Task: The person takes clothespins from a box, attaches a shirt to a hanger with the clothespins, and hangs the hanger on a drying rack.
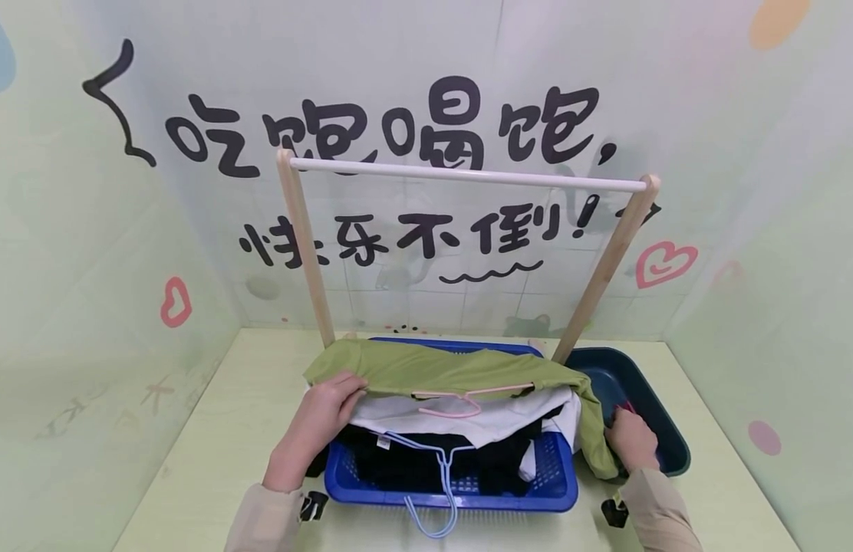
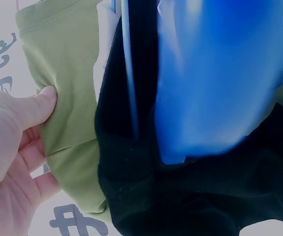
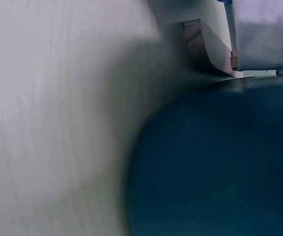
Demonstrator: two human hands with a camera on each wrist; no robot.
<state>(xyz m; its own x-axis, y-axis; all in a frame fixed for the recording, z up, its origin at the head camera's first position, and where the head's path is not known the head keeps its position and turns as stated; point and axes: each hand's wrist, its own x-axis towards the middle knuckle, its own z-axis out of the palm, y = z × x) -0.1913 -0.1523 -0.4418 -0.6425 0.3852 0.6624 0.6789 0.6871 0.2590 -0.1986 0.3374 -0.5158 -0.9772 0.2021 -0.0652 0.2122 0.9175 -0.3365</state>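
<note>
My left hand [image 1: 328, 410] pinches the left part of a green garment [image 1: 426, 366] between thumb and fingers. The garment lies spread over a blue plastic basket [image 1: 558, 491], with a pink hanger [image 1: 461, 399] at its front edge. Under it are a white garment [image 1: 413, 414] and black cloth [image 1: 399, 464]. A light blue hanger [image 1: 442, 460] hooks over the basket's front. My right hand [image 1: 632, 439] is at the dark teal basin [image 1: 675, 429], beside the garment's right end. A small red-pink thing [image 1: 627, 406] shows at its fingers; whether they grip it is hidden.
A wooden rack with a white crossbar [image 1: 468, 175] stands behind and around the basket. Black clips [image 1: 614, 512] are near the table's front, at the rack's feet. Printed walls enclose the pale table [image 1: 212, 429] on three sides.
</note>
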